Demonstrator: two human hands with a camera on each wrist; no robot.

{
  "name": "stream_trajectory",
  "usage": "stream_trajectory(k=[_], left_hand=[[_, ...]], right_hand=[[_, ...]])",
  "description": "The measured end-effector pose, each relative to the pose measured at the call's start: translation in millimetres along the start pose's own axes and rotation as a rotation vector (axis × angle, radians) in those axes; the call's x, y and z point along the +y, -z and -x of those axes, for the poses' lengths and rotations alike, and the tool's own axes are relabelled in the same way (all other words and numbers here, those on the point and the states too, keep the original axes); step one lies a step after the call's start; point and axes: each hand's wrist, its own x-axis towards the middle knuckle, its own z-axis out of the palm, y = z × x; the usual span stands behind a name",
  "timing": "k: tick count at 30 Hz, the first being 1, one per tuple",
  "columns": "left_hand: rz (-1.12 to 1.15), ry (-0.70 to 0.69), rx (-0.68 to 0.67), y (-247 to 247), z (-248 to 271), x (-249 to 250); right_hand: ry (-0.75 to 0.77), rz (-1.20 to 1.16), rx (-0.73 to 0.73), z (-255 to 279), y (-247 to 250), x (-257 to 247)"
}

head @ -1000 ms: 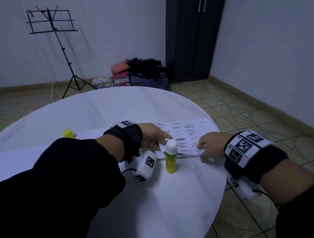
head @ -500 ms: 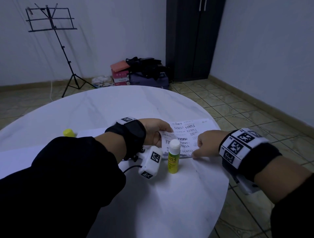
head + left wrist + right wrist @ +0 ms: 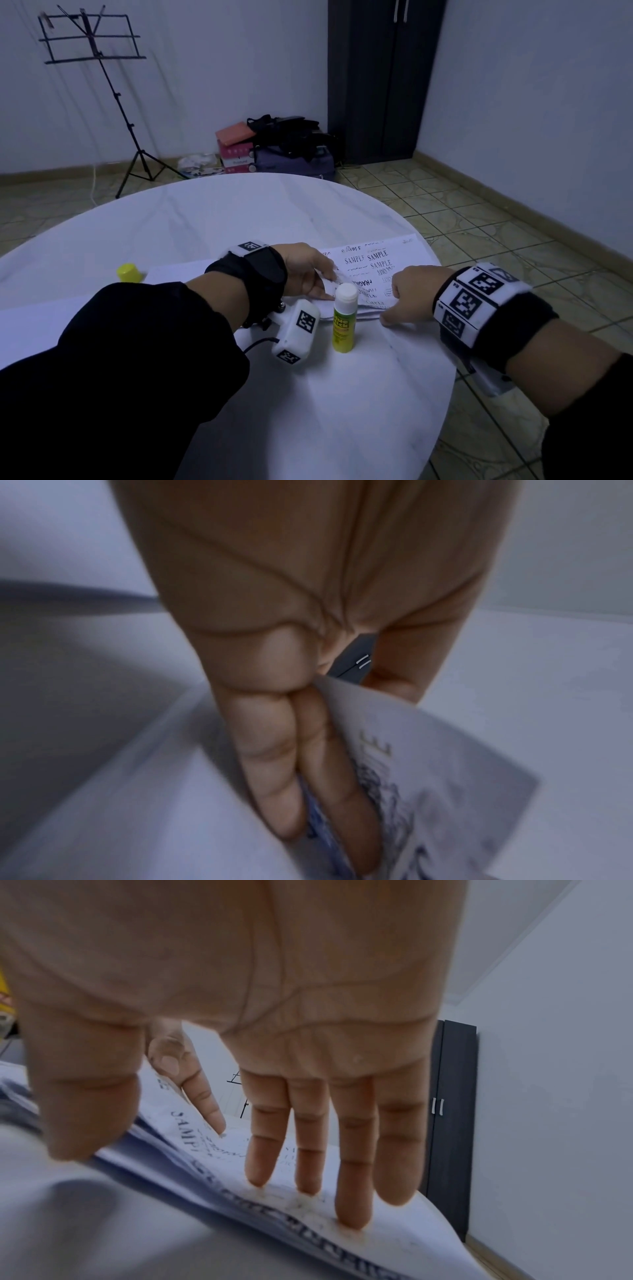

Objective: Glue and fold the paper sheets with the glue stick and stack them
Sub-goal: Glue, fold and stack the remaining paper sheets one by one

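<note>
Printed paper sheets [image 3: 373, 270] lie in a folded stack at the right side of the round white table [image 3: 205, 219], under both hands. Left hand [image 3: 308, 270] at the stack's left end, thumb and fingers [image 3: 267, 764] pinching a lifted sheet corner. Right hand [image 3: 407, 291] on the near right edge, fingers [image 3: 352, 1150] straight, tips pressing the top sheet. Glue stick [image 3: 345, 317] upright, uncapped, between the hands, just nearer than the stack. Yellow cap [image 3: 128, 273] well apart, far left.

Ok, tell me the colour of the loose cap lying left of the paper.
Yellow cap, clearest in the head view.
</note>
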Motion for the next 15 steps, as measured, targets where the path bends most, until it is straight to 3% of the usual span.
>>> stream_trajectory(k=[11, 15], left_hand=[[-0.023, 0.037, -0.034, -5.6, 5.0, 5.7], [-0.02, 0.025, -0.089, -5.6, 7.6, 5.1]], right_hand=[[0.035, -0.01, 0.004, 2.4, 4.2, -4.5], [0.026, 0.058, 0.146, 0.1, -1.4, -7.8]])
